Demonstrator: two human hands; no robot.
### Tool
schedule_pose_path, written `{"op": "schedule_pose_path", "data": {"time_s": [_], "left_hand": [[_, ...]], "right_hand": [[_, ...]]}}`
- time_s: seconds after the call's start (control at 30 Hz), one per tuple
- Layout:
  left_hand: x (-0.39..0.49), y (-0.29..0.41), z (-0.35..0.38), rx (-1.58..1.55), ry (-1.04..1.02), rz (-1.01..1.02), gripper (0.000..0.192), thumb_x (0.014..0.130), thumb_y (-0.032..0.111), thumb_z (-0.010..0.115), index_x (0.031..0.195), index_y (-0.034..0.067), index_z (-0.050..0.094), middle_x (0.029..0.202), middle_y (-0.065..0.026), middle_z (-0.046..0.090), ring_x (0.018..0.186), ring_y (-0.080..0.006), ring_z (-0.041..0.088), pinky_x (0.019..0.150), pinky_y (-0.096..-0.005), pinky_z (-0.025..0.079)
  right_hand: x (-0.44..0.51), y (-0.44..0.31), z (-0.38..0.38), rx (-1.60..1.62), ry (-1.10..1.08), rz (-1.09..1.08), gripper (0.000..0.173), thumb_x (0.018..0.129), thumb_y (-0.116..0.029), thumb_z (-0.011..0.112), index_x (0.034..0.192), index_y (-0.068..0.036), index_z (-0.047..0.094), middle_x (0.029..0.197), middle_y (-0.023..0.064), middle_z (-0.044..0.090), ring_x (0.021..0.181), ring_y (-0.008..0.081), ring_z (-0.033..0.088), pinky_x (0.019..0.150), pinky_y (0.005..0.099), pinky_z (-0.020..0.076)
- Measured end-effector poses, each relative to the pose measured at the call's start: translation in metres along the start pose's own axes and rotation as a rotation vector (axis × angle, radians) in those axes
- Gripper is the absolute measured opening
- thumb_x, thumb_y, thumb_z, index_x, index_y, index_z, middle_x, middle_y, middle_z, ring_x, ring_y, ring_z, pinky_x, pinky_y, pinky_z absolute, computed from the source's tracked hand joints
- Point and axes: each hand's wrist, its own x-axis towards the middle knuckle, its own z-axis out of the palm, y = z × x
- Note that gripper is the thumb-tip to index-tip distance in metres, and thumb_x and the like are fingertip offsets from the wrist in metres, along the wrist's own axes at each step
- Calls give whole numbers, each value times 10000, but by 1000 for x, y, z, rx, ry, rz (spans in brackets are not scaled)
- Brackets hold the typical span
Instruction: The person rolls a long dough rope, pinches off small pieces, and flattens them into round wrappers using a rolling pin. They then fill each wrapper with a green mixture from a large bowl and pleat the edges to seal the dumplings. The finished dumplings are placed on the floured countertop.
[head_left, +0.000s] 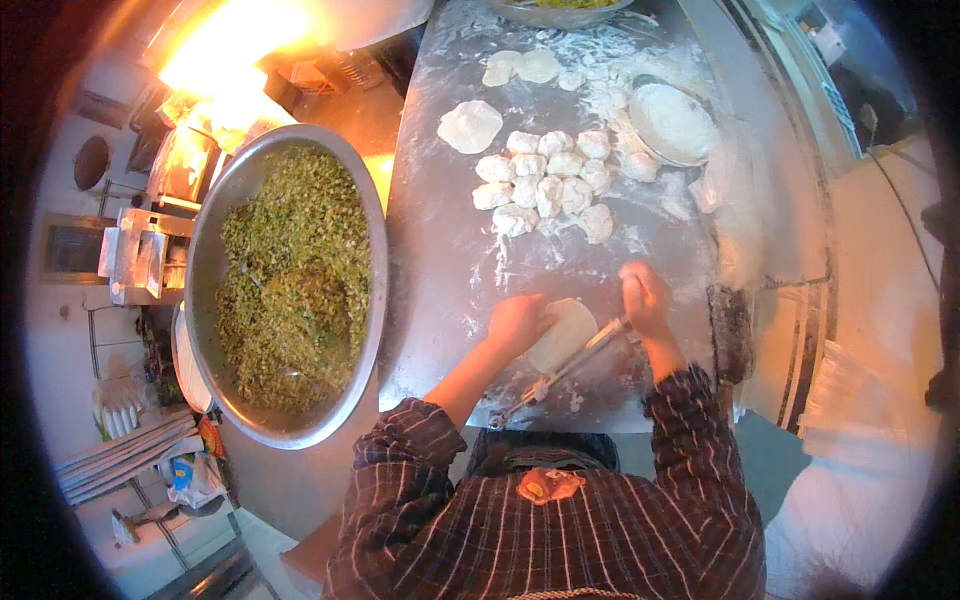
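My left hand (519, 324) is closed at the left edge of a flat round dough wrapper (564, 334), pinching its rim. The wrapper lies on the floured metal table (442, 300). A slim rolling pin (576, 358) slants across its lower right edge. My right hand (646, 298) is curled around the pin's upper right end and hides that end; the other end extends toward the table's front edge. Beyond both hands, several floured dough balls (550, 184) sit in a close cluster. Another flat dough round (470, 127) lies to their upper left.
A large metal bowl (381, 300) of chopped green filling stands at my left. A bowl of flour (673, 124) is at the far right. More dough rounds (537, 66) lie farther back, near another bowl (559, 15). Bright flames (232, 52) rise at the upper left.
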Motion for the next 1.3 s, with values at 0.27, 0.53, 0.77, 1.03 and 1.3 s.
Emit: {"op": "schedule_pose_path", "data": {"time_s": [0.27,0.53,0.77,1.03,1.3], "left_hand": [[74,14,-17,-725,449,-65,235,856,136,617,1068,37,648,1021,-107,671,913,-224,638,825,-333,494],[107,67,11,39,343,350,309,754,136,664,1059,85,678,1118,-102,595,1039,-339,535,939,-428,433],[40,54,7,131,226,350,563,713,387,741,1182,104,611,1319,-140,480,1221,-352,436,1020,-449,371],[46,64,40,399,203,384,767,773,504,652,1388,95,444,1490,-159,329,1388,-349,288,1139,-511,194],[66,17,25,20,454,223,424,719,219,752,1104,92,627,1188,-138,590,1133,-299,550,977,-396,419]], "right_hand": [[-87,11,-57,28,132,247,90,825,-52,538,846,-19,620,777,124,628,713,219,635,660,310,502],[-87,7,-64,-67,108,144,115,834,-13,517,858,-22,628,746,99,639,589,178,591,549,286,467],[-85,4,-67,-68,101,86,107,836,-21,522,851,-24,628,758,100,650,590,188,594,556,298,465],[-89,0,-69,38,67,226,97,836,-28,536,859,-43,629,734,89,643,580,182,594,537,285,457],[-93,-4,-73,65,106,168,110,842,-13,528,876,-54,624,663,52,569,509,129,492,496,265,406]]}}
